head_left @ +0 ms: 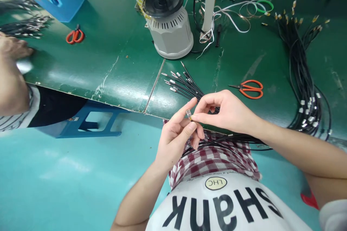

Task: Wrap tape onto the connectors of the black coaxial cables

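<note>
A small silvery connector shell (188,113), like a USB plug, sits between my two hands above the table's front edge. My left hand (176,135) pinches around it with thumb and fingers. From the other side, my right hand (223,112) has thumb and forefinger closed at the connector's lower end, where a small yellowish bit shows. Whether a cable runs from it is hidden by the fingers. Just beyond my hands lies a fan of black cables (187,86) with metal tips. More black cables (217,143) rest across my lap on the checked cloth.
Orange-handled scissors (252,89) lie right of my hands. A grey round machine (172,32) stands behind. Long bundled black cables (300,65) hang over the right edge. Another person's hand (15,47), second scissors (75,36) and a blue holder (63,1) are left.
</note>
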Tool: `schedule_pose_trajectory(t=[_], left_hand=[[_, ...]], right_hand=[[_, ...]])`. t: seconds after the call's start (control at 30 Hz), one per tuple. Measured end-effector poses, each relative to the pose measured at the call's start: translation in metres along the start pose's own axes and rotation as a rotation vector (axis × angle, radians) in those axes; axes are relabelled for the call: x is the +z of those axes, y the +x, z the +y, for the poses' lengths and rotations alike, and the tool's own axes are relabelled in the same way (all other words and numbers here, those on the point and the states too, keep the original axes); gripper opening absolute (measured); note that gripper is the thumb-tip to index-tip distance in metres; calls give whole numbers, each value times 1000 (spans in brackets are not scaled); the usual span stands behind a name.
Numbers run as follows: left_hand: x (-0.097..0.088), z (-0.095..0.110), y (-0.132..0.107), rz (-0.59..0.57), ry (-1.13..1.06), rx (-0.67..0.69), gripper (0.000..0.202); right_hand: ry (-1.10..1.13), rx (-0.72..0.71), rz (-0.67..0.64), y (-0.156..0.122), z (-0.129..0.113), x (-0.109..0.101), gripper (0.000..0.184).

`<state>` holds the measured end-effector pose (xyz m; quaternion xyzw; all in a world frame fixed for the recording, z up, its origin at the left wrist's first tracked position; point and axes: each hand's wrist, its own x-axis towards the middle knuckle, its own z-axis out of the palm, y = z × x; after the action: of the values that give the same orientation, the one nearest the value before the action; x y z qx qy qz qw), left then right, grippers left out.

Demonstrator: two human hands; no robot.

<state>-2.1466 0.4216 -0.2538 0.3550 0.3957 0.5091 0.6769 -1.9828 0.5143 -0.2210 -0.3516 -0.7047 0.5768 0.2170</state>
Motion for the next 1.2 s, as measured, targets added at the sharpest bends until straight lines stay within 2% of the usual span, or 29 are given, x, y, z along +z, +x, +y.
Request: schedule_pose_trajectory(t=[0.17, 1.2], left_hand=[[-1, -1, 1, -27, -10, 16, 54], [-1, -1, 0, 6, -8, -9, 53]], right_hand=[[12, 8, -10, 0, 0, 1, 15], [69, 40, -3, -1, 0, 6, 11]])
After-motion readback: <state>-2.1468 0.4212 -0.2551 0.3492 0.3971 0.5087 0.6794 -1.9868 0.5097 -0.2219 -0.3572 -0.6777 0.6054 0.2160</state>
